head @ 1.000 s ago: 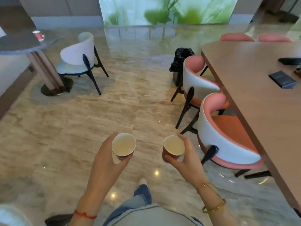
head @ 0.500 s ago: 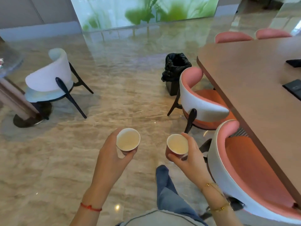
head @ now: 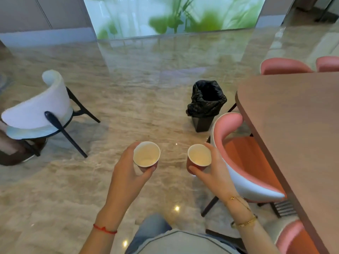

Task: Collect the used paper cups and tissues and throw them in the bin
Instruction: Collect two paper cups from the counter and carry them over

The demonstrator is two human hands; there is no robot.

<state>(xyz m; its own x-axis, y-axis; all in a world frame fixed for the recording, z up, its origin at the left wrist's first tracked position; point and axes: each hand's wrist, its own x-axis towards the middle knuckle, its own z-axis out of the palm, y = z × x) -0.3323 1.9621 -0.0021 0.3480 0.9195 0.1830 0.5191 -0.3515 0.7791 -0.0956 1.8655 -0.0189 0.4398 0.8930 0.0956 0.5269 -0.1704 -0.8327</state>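
Two paper cups, upright: left hand [head: 128, 173] grip wraps the left cup [head: 146, 155], right hand [head: 214, 173] grip pinches the right cup [head: 199, 156]. One black-lined bin [head: 206, 105] stands farther off, seemingly beside the bench [head: 293, 125].

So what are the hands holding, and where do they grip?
Left hand holds one paper cup, right hand another cup, each by its side wall.
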